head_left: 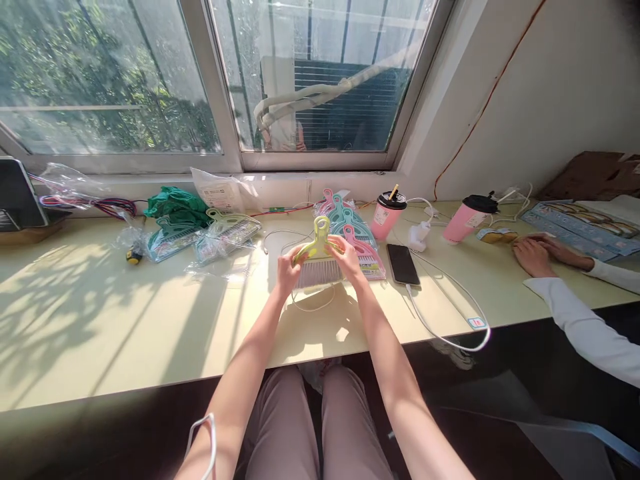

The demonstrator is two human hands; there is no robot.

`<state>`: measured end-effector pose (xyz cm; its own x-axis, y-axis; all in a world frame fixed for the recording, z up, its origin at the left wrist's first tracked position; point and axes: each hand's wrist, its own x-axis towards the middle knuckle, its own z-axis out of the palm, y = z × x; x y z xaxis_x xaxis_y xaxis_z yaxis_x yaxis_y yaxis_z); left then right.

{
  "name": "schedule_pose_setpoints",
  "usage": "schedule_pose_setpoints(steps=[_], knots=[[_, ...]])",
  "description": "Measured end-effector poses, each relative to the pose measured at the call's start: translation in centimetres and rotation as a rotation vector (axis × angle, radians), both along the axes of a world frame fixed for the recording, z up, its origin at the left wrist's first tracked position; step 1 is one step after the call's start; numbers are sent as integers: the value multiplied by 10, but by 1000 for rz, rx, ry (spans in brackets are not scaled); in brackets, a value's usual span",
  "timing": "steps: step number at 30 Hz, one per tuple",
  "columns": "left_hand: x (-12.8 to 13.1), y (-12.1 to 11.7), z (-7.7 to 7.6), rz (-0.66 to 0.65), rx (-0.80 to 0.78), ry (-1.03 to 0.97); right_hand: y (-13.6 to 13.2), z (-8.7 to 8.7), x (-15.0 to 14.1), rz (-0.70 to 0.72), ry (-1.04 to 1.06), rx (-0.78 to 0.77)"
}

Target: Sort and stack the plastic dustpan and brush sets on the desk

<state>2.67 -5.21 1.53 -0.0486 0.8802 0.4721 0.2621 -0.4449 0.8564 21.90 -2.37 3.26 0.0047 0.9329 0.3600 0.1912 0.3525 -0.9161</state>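
Over the long desk [100, 320], both hands are holding up a little yellow brush [319, 257] — left hand [289, 270] and right hand [346, 259] pinching its two ends, fingers curled on it — looks like they're mid-handling it, so steady grip matters next.

Phone [403, 264] lies dark and face up on my desk [100, 320]. Just left of it: pink and teal brushes [353, 230]. Behind it: two pink cups [387, 215]. Far left of it: bagged brushes [220, 237], green cloth [175, 203]. Right of it: a co-worker's hand [535, 257].
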Motion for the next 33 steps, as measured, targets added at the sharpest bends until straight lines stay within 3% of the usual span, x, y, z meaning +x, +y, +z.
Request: schedule_pose_setpoints(steps=[3,7,14,17,21,24,27,30,33], knots=[[3,1,-3,-19,19,-48,2,18,-8,29,-77,-7],[-1,5,-6,28,13,-116,5,32,-27,-78,-95,-22],[-10,8,-4,70,1,-125,11,32,-41,-114,-76,-68],[-16,13,-2,17,-34,-116,15,32,-41,-110,-61,-78],[-28,22,-4,-91,-145,-109,27,42,-37,-6,1,-52],[-36,28,-9,-29,-175,-268,37,46,-30,76,41,25],[-43,34,-15,158,-152,-557,35,31,-26,-143,-70,35],[-53,40,-19,381,-131,-796,15,-2,-38,-397,-504,-78],[-61,44,-23,492,-173,-915,-9,-28,-57,-275,-938,-74]])
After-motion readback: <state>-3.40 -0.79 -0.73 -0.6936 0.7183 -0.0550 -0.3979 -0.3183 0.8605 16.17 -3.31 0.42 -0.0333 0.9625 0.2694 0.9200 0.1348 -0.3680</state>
